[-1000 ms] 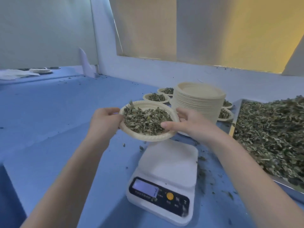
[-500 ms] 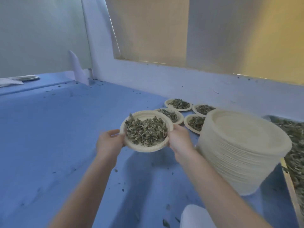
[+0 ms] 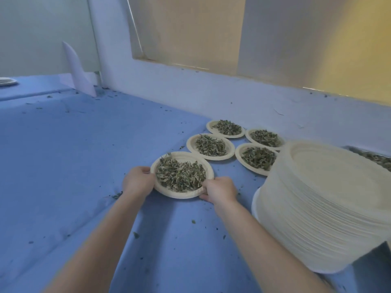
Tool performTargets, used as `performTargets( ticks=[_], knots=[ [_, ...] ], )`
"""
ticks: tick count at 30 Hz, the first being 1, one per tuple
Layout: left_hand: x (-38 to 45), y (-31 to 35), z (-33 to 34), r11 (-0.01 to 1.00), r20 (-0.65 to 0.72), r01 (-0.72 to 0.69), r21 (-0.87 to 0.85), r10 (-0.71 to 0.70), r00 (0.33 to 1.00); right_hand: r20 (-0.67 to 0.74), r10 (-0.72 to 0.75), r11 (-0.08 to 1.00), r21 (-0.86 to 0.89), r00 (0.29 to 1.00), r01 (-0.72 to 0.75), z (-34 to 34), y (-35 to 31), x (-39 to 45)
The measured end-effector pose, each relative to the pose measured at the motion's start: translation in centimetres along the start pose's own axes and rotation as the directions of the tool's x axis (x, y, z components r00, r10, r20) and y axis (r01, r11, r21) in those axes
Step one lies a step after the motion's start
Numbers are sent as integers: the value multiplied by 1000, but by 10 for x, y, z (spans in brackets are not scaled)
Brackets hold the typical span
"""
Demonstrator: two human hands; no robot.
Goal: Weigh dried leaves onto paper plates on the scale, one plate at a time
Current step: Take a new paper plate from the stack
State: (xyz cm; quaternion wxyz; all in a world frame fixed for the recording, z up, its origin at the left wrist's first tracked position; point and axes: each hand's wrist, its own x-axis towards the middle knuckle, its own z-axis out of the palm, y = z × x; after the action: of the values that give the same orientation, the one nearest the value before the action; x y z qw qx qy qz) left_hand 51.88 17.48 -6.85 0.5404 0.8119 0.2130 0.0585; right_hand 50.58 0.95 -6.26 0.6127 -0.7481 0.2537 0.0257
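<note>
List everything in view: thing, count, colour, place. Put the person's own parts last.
held plate of leaves: one, cream with green-brown leaves, low on the blue table in front of the other filled plates.
filled plates: four, cream, in a cluster behind it near the wall.
stack of empty plates: one, cream, on the right.
tray of leaves: one, metal edge, far right, mostly hidden.
blue table: one, dotted with leaf crumbs.
white paper piece: one, upright at the back left.
left hand: grips the held plate's left rim.
right hand: grips its near right rim.
</note>
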Motion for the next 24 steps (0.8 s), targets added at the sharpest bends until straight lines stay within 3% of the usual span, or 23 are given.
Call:
performTargets(
  ticks=[5, 9, 16, 21, 24],
  knots=[
    [-21, -6, -6, 987, -93, -84, 135, 97, 991, -99, -101, 977, -197, 990, 80, 4, -1, -19],
    [-59, 3, -9, 974, -116, -184, 133, 200, 973, -119, -177, 959, -245, 977, 144, 2, -2, -45],
    [-143, 20, -1, 970, 10, -239, -42, 240, 971, 28, -301, 950, -77, 953, 302, -29, 0, -111],
    [-216, 38, 0, 941, 24, -337, -13, 337, 941, 140, -478, 869, -72, 867, 490, -89, 9, -170],
    [-261, 58, 8, 878, 39, -470, 97, 468, 883, 133, -624, 740, -214, 770, 637, -134, 10, -198]
  ],
)
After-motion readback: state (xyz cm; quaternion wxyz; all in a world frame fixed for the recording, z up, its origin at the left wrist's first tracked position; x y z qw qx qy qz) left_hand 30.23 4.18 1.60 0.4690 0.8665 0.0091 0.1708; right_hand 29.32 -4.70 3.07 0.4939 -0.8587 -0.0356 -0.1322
